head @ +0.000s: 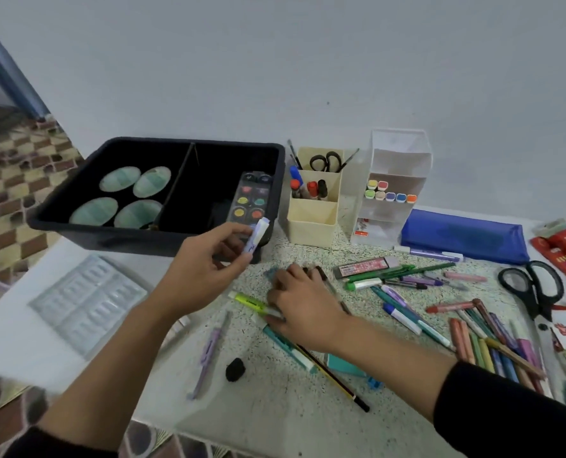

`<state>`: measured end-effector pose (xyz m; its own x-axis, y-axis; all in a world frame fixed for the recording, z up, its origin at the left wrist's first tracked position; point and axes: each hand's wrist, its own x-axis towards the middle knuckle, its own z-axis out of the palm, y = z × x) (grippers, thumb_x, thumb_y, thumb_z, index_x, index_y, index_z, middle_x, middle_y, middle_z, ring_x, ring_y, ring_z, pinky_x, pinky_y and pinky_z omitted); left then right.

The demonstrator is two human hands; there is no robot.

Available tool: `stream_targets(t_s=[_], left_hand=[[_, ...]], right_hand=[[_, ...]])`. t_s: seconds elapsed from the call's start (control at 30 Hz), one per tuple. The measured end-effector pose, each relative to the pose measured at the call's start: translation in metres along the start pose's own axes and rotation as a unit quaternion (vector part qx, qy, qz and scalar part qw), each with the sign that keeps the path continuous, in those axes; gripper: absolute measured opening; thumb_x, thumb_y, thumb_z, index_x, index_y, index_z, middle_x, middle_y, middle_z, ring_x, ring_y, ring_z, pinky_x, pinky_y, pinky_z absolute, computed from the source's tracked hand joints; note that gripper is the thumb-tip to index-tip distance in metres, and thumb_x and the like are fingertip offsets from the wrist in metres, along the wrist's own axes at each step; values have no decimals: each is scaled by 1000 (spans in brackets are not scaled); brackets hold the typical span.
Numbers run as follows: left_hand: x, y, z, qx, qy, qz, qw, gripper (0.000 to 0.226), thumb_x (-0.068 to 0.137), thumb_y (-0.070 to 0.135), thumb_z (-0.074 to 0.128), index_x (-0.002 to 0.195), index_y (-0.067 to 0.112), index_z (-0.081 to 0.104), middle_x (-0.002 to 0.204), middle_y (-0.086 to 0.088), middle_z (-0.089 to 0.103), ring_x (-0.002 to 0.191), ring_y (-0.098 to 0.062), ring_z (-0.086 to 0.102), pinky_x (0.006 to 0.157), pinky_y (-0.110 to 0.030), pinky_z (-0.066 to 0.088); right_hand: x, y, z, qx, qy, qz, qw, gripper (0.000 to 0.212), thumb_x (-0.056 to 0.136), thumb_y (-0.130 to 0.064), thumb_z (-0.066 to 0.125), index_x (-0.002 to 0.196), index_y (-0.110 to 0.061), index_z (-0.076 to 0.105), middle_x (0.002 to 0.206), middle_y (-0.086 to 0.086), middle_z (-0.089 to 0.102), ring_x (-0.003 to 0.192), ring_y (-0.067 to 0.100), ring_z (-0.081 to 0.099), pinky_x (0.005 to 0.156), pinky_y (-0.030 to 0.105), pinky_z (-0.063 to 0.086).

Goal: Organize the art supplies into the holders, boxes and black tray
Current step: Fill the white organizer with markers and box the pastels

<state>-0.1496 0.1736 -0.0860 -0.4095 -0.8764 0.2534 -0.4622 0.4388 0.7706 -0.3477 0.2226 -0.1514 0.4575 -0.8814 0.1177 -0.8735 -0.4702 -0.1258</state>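
My left hand (205, 256) pinches a small purple-and-white marker (257, 238) in the air, just in front of the black tray (116, 228). The tray holds several oval green palettes (136, 196) on its left side and a watercolour paint set (250, 201) on its right. My right hand (300, 305) lies palm down on the speckled table, its fingers over loose pens and the end of a yellow highlighter (250, 301). What its fingers hold is hidden. A cream pen holder (313, 216) and a clear marker organiser (390, 190) stand to the right of the tray.
Loose pens, crayons (486, 342) and a black-and-yellow pencil (334, 378) lie scattered to the right. Large black scissors (536, 292), a blue pouch (463, 236), a white plastic palette (86, 300), a purple pen (207, 355) and a black eraser (235, 369) also lie on the table.
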Motion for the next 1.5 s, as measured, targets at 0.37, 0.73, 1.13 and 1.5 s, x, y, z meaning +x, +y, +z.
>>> stream_targets(t_s=[0.37,0.73,1.13,1.5], left_hand=[[34,21,21,-72,-7,47,996,24,91,13,73,113,21,66,86,5,66,79,-21,67,75,-44,58],[103,101,105,-165,-90,82,979,19,99,10,61,116,20,62,92,-4,73,83,-21,74,70,-34,59],[122,121,118,-81,36,196,977,16,89,14,76,104,12,76,94,7,76,86,-9,73,76,-29,60],[142,94,137,61,72,219,971,29,83,33,78,112,34,76,100,6,48,76,-3,42,72,-17,35]], right_hand=[[-15,36,-46,268,87,129,951,6,87,-19,69,92,-22,66,85,-5,65,77,9,58,69,33,50],[-89,111,-132,380,315,228,840,12,104,-21,53,114,-27,55,91,-3,70,79,24,68,72,45,58],[-77,136,-148,116,274,110,948,23,102,-1,45,121,-9,54,118,5,51,86,17,51,73,23,38],[-56,146,-133,105,244,132,955,14,99,-11,56,113,-15,54,96,4,60,82,20,48,65,36,38]])
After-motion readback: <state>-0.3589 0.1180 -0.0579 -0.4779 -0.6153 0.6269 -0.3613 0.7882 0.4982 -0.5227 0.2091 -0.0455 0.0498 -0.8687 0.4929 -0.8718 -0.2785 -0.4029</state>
